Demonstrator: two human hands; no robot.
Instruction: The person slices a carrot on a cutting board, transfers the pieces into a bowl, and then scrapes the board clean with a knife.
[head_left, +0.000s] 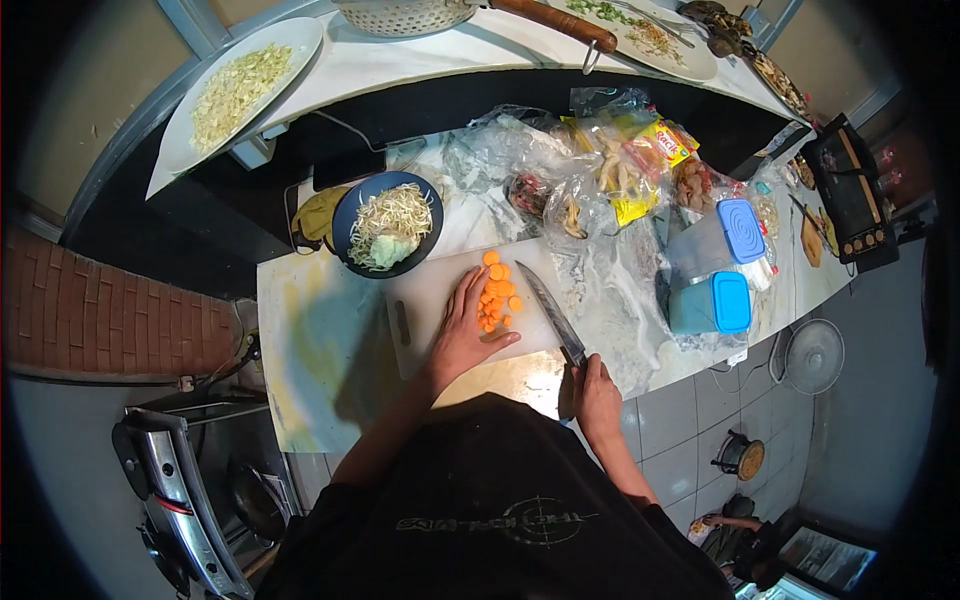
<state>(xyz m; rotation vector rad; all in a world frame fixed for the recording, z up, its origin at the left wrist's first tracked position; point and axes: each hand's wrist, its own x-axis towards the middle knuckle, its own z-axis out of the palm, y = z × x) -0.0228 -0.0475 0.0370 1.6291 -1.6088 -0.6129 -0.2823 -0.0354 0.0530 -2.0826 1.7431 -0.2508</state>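
My left hand [466,328] lies on the white cutting board [432,290], fingers stretched along the left side of a pile of sliced carrots [497,296], its thumb pointing right below them. In my right hand [598,396] is the black handle of a kitchen knife [548,307]. The long blade points up and to the left, close to the right side of the carrots. Just beyond the board's upper left corner stands a dark blue plate [347,213] with bean sprouts [393,216] and a pale green lump [390,250].
Plastic bags of food [600,170] lie behind the board. Two blue-lidded containers [738,230] stand at the right. On the raised shelf are a plate of shredded vegetable [240,95], a strainer [405,17] and another plate [690,62]. A stove [180,500] is at lower left.
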